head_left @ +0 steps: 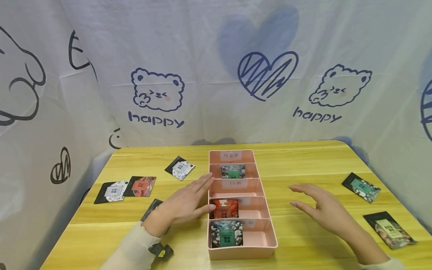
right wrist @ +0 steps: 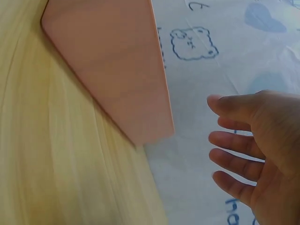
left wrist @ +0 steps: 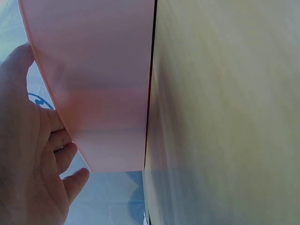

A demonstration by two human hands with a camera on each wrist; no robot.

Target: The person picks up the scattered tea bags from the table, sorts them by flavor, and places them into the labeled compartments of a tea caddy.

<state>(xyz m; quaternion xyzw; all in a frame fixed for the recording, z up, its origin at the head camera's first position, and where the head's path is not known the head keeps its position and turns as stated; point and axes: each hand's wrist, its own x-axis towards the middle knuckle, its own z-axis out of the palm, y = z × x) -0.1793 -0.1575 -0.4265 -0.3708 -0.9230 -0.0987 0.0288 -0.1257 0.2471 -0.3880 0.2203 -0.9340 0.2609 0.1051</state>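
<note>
A long pink box point(head_left: 260, 240) with a row of compartments, some with paper labels in Chinese characters, stands on the table. My left hand point(head_left: 183, 202) rests along its left side, fingers stretched, fingertips and thumb at the rim. In the left wrist view those fingers point(left wrist: 65, 157) lie beside the upper edge of the box wall. To the right of the box, my right hand point(head_left: 325, 208) hovers apart from it, thumb and fingers spread and holding nothing. Inside the box are a blue-grey tea sachet point(head_left: 233, 171), a red tea sachet point(head_left: 224, 209) and, nearest, a green-labelled floral tea sachet point(head_left: 226, 234).
Left of the box lie two black-and-white sachets point(head_left: 180, 168), a red-and-black sachet point(head_left: 140, 186) and a dark packet point(head_left: 152, 208) partly hidden by the left arm. At the right lie a green-labelled sachet point(head_left: 362, 187) and a cream-labelled sachet point(head_left: 390, 229). A printed curtain point(head_left: 209, 75) hangs behind.
</note>
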